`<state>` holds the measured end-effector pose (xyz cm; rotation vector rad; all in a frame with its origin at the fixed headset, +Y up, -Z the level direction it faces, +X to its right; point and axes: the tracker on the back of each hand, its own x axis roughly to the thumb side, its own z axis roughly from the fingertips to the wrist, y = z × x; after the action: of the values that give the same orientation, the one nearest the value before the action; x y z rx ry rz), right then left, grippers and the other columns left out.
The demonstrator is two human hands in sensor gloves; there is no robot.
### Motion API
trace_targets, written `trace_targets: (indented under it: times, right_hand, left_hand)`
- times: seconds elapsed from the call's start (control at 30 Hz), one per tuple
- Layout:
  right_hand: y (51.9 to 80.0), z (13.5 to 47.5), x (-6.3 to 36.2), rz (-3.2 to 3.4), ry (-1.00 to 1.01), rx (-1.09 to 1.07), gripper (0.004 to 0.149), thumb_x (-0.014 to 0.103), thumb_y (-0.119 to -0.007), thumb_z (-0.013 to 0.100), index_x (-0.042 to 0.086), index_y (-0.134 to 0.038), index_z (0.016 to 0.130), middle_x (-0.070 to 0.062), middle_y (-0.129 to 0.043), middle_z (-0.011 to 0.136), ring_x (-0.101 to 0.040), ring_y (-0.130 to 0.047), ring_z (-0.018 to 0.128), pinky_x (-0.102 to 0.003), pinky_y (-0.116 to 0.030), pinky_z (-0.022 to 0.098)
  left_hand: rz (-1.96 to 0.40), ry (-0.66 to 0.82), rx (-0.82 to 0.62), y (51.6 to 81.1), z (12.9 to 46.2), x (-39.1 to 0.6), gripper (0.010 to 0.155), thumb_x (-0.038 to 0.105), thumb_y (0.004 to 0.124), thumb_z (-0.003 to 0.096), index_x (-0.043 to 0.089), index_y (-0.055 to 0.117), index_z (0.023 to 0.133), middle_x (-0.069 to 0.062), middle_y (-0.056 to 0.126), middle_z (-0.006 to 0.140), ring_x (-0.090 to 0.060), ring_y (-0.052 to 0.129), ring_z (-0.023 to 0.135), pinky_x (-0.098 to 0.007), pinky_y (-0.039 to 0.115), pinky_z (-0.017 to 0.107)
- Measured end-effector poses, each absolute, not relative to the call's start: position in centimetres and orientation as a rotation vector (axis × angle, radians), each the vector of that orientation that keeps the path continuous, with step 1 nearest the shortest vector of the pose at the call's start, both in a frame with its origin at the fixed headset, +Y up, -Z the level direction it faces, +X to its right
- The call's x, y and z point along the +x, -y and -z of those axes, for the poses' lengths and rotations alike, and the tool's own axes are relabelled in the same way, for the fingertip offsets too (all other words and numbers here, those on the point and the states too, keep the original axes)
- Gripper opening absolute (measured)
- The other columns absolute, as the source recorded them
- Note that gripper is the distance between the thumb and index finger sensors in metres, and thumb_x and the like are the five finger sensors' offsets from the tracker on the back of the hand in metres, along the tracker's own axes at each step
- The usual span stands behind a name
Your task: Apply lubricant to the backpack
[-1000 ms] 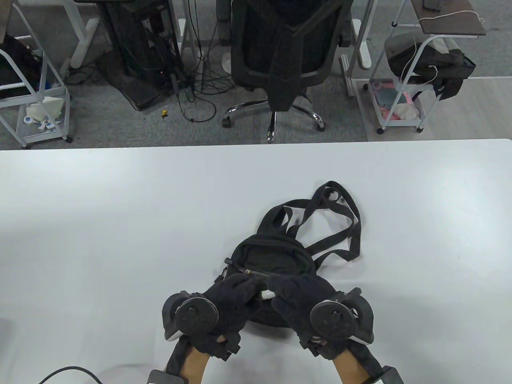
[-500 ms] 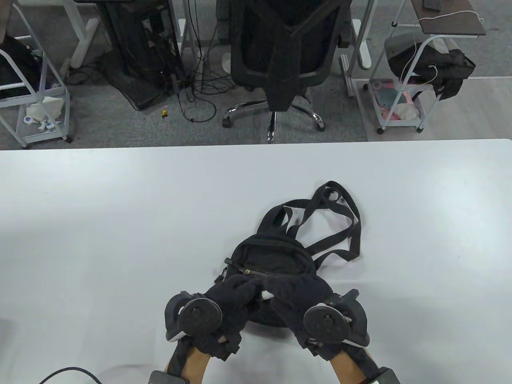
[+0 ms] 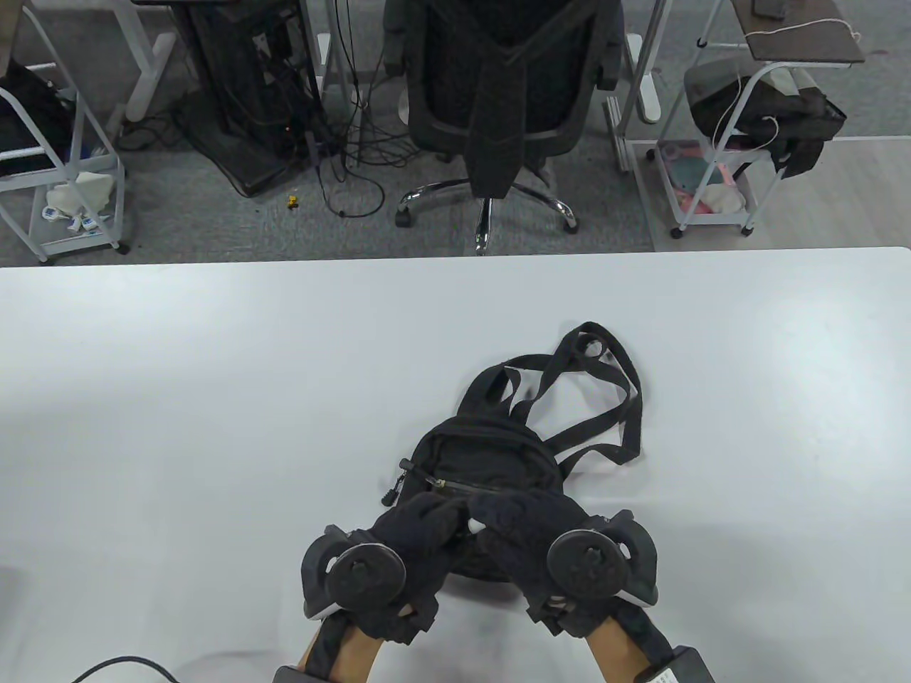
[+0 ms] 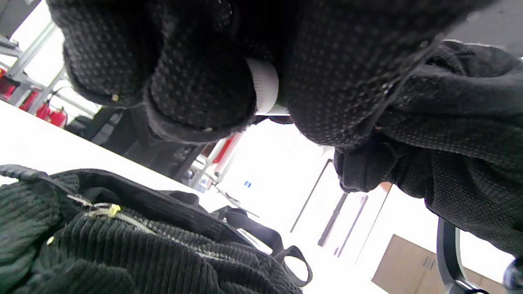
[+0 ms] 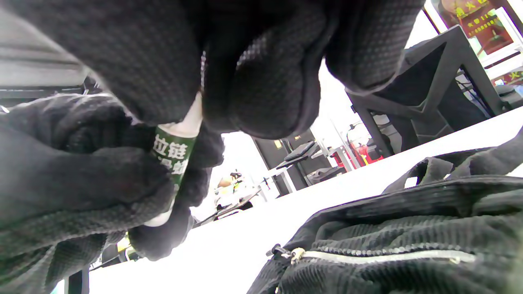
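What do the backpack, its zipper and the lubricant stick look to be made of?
Backpack: black ribbed fabric, likely corduroy, matte; parallel ridges show in both wrist views. Zipper: pale, shiny teeth, probably metal, though silvery plastic is possible. Lubricant stick: smooth white body, apparently plastic, with a glossy green printed label; both gloved hands hold it.

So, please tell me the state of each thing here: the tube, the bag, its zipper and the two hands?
lubricant tube: held between both hands above the backpack, cap end hidden by fingers.
backpack: lying flat on the table, straps loose behind it.
front zipper: closed along the part that shows.
left hand: grips the tube body.
right hand: grips the tube's white end.
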<state>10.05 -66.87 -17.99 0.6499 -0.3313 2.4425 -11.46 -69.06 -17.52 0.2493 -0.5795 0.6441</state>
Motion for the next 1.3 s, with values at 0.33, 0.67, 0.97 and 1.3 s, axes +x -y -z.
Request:
trace_targets:
  times: [0.33,0.67,0.97,1.3]
  right_hand:
    - [67.6,18.5,9.8,-2.451,0.264,0.602,0.047,0.041,-0.096,0.041,0.025,-0.088,0.085,-0.001,-0.100,0.072,-0.014,-0.111,0.049,-0.045,-0.085,0.055]
    - [68.1,19.0,10.2,-2.365,0.180,0.596,0.055,0.054,-0.088,0.044,0.029,-0.082,0.092,0.001,-0.095,0.082,-0.018,-0.108,0.060,-0.049,-0.083,0.056]
    - [67.5,19.0,12.0,-2.273,0.210,0.553,0.062,0.059,-0.084,0.045,0.029,-0.076,0.098,-0.002,-0.089,0.091,-0.024,-0.104,0.071,-0.054,-0.079,0.059]
    - [67.6,18.8,11.3,-2.313,0.186,0.614,0.063,0.060,-0.083,0.045,0.029,-0.075,0.099,-0.003,-0.087,0.093,-0.026,-0.102,0.074,-0.055,-0.078,0.060]
  left_hand:
    - [-0.509,0.592,0.282,69.2,17.1,-10.8,0.053,0.033,0.102,0.0364,0.005,0.096,0.081,-0.017,0.094,0.074,-0.033,0.110,0.040,-0.060,0.095,0.047]
    - [-0.480,0.516,0.312,68.9,17.4,-11.3,0.054,0.047,0.099,0.0364,0.014,0.097,0.079,-0.009,0.097,0.074,-0.034,0.111,0.047,-0.063,0.089,0.047]
    - [-0.690,0.309,0.348,67.3,18.8,-18.7,0.053,0.048,0.097,0.0387,0.020,0.095,0.083,-0.008,0.088,0.081,-0.048,0.089,0.080,-0.075,0.067,0.063]
    - [-0.677,0.108,0.620,64.1,18.2,-26.7,0.054,0.048,0.099,0.0386,0.017,0.094,0.083,-0.006,0.098,0.077,-0.042,0.093,0.074,-0.066,0.075,0.060]
